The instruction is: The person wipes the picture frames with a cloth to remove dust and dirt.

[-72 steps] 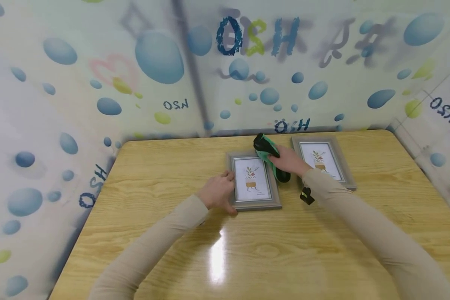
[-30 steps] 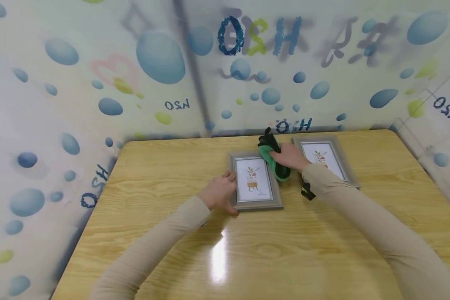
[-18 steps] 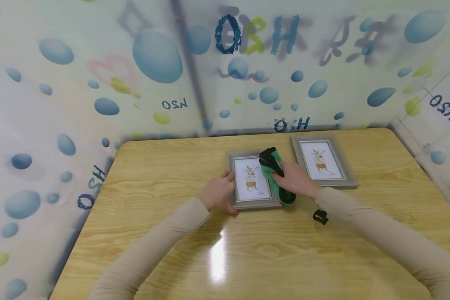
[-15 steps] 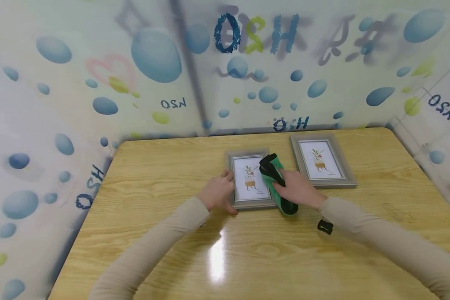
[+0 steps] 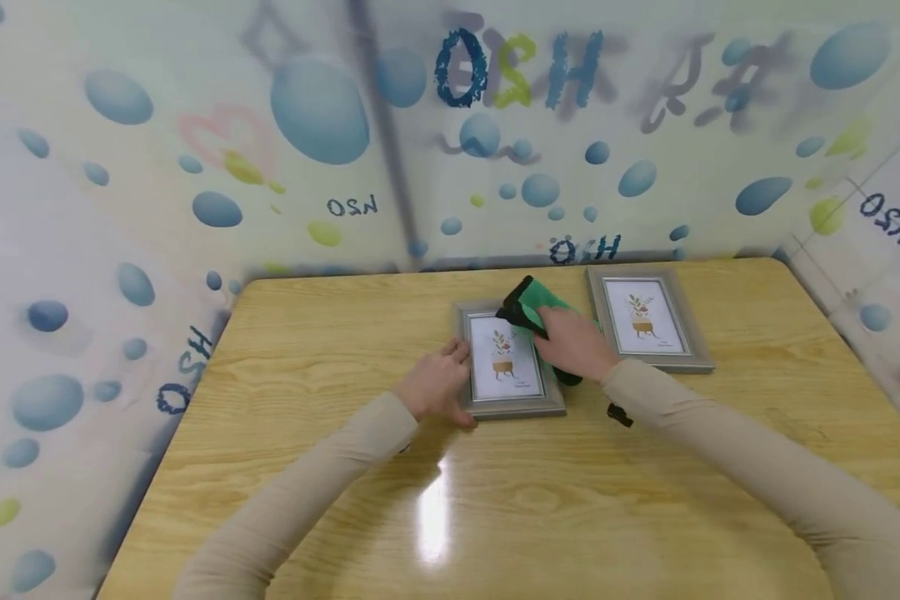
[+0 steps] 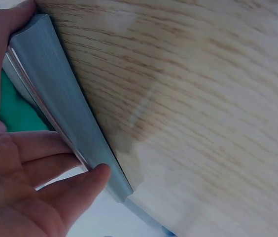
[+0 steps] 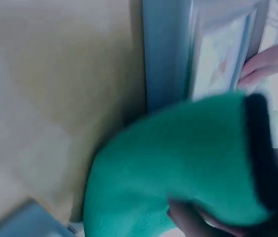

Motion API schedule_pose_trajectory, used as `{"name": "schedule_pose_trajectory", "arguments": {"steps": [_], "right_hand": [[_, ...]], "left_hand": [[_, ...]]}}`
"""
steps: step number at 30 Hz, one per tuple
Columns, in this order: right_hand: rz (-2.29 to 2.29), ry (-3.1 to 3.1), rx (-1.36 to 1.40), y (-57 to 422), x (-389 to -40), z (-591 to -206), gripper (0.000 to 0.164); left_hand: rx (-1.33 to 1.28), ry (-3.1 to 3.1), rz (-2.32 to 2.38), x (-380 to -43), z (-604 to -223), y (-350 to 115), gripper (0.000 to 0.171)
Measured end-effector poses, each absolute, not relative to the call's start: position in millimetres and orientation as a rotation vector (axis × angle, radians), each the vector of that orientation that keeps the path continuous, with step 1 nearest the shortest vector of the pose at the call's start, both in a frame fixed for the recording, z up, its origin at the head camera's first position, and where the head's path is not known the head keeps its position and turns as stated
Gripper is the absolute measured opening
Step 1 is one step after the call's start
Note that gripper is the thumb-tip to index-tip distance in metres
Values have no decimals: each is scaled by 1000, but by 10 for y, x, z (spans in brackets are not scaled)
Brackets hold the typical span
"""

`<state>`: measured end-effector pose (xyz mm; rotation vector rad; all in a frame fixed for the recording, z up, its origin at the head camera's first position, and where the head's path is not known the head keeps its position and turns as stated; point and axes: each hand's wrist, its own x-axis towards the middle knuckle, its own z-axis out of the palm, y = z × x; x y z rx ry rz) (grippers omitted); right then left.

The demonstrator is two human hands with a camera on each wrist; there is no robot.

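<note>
A grey picture frame with a plant print lies face up on the wooden table. My left hand holds its left side, with the thumb at the near corner and fingers along the edge; the left wrist view shows fingertips over the grey moulding. In my right hand is a folded green cloth with black edging, held against the frame's far right corner and right side. Close up in the right wrist view, the green cloth covers part of the frame. The cloth hides most of that right border.
A second, matching picture frame lies just to the right, close to my right hand. Behind the table rises a wall with blue and green spots. A dark strap end hangs below my right wrist.
My right hand with the cloth has slid along the frame's right side, first toward me, then back up and left to the far corner. My left hand and both frames stay put.
</note>
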<state>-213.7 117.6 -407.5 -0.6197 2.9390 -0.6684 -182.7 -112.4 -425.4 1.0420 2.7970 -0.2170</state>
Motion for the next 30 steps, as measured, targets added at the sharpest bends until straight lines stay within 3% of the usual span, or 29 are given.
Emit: {"name": "schedule_pose_trajectory", "arguments": {"steps": [8,17,23,30], "right_hand": [[-445,2951,-659,814,-2346,-4165,10],[-568,2655,-965,437,-2473,-4188,47],[-583,2560,-1128,601,-2527,-4222,54],[-257,2699,-1109,958,-2485,-4119,49]], "left_hand": [[976,2759,-224,-1803,-4272,-1101,116],[1081,2786,-190,-1824,-4275,-1119,105],[1093,2804,-200,-1822,-4284,-1126,95],[1028,2795,-207,-1831,-4267,-1137,113]]}}
